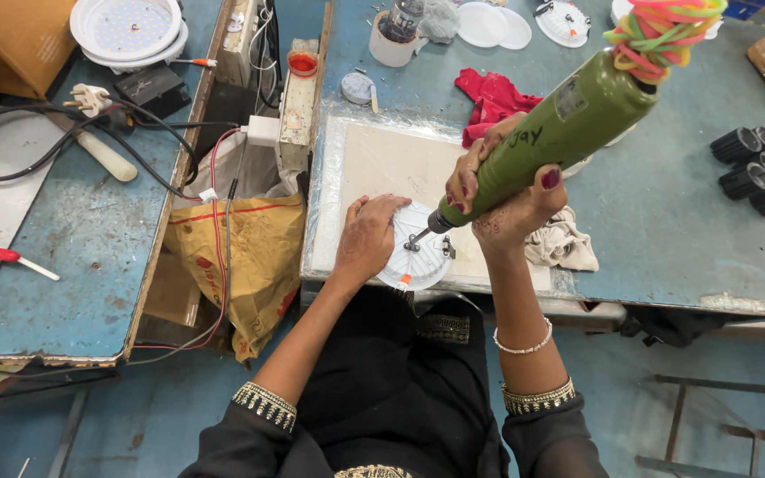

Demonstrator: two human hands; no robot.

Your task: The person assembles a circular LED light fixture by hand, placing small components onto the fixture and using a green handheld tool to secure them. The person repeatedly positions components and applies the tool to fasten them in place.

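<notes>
While our left hand presses flat, fingers spread, on the round white light fitting to steady it on the pale board, our right hand grips the green electric screwdriver, bit tilted down onto its centre.

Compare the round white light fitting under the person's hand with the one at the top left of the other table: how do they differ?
The fitting under the left hand, the near fitting, lies on a pale board, partly covered by the hand, with the tip of a green electric screwdriver, held by the right hand, on it. The far fitting lies untouched on the blue table, showing its dotted inner face, and looks stacked on another. Both are round and white.
</notes>
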